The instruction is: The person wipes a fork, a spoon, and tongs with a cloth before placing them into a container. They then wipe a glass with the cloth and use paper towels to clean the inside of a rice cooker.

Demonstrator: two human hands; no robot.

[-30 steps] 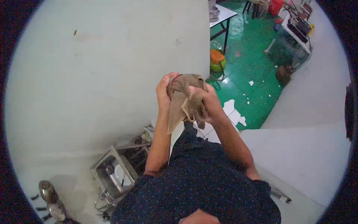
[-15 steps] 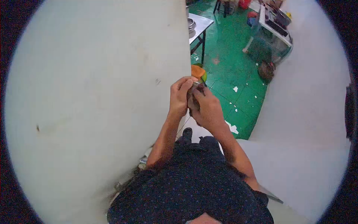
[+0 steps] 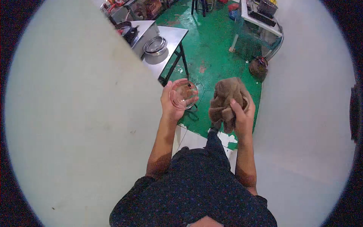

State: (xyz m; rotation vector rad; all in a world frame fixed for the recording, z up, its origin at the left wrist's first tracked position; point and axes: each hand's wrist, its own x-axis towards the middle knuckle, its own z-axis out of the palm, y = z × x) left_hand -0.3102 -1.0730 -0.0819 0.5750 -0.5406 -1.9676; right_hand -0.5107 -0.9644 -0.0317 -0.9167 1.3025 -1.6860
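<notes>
My left hand (image 3: 171, 108) is closed round a small clear glass bowl (image 3: 184, 94), and its fingers show through the glass. The bowl's round rim faces up toward me. To the right, my right hand (image 3: 245, 119) grips a bunched brown cloth (image 3: 228, 92), with the thumb pressed on its front. Folds of the cloth hang below that hand. A gap separates the cloth from the bowl.
Pale walls (image 3: 75, 113) stand close on my left and right. Ahead on the green floor (image 3: 204, 56) is a metal table (image 3: 172, 36) bearing stacked metal pans (image 3: 155, 47). A white-framed table (image 3: 261, 19) and a dark bag (image 3: 258, 68) stand along the right.
My hands, close together before, have moved apart, the left with the bowl and the right with the cloth. The view has shifted forward past the left wall's edge, showing more of the metal table.
</notes>
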